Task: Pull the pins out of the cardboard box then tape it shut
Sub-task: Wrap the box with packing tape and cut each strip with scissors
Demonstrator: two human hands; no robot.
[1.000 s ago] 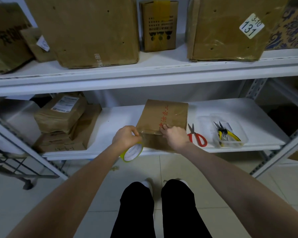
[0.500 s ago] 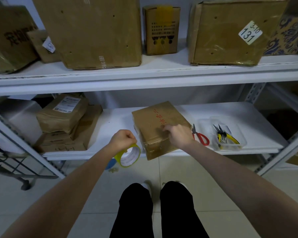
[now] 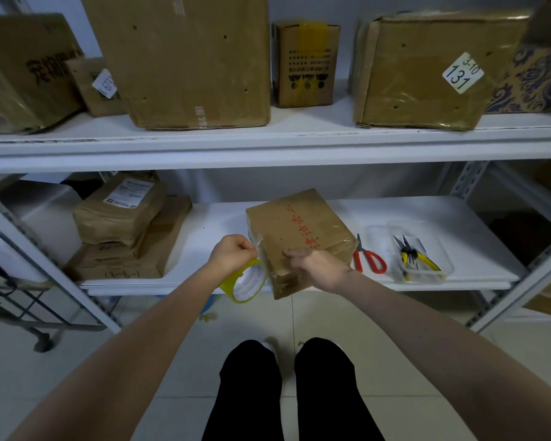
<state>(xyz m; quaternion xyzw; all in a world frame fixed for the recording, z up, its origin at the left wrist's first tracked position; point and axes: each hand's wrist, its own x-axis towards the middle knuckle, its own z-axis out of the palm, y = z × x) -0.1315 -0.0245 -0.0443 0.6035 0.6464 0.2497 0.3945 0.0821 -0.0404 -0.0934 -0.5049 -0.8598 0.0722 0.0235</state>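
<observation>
A small brown cardboard box (image 3: 295, 230) with red writing lies skewed at the front edge of the lower shelf, one corner overhanging. My right hand (image 3: 318, 265) rests on its near top edge, fingers pressing the cardboard. My left hand (image 3: 233, 251) grips a roll of clear tape with a yellow-green core (image 3: 247, 281) just left of the box. A strip of clear tape runs from the roll onto the box's left side.
Red-handled scissors (image 3: 368, 257) lie right of the box, then a clear plastic tray (image 3: 423, 268) holding yellow pliers (image 3: 414, 254). Stacked parcels (image 3: 121, 224) fill the lower shelf's (image 3: 210, 227) left. Large boxes line the upper shelf (image 3: 268, 144). My legs stand on the tiled floor.
The box has been turned clockwise from its square pose to a skewed one. My left hand has carried the tape roll along the box's left side.
</observation>
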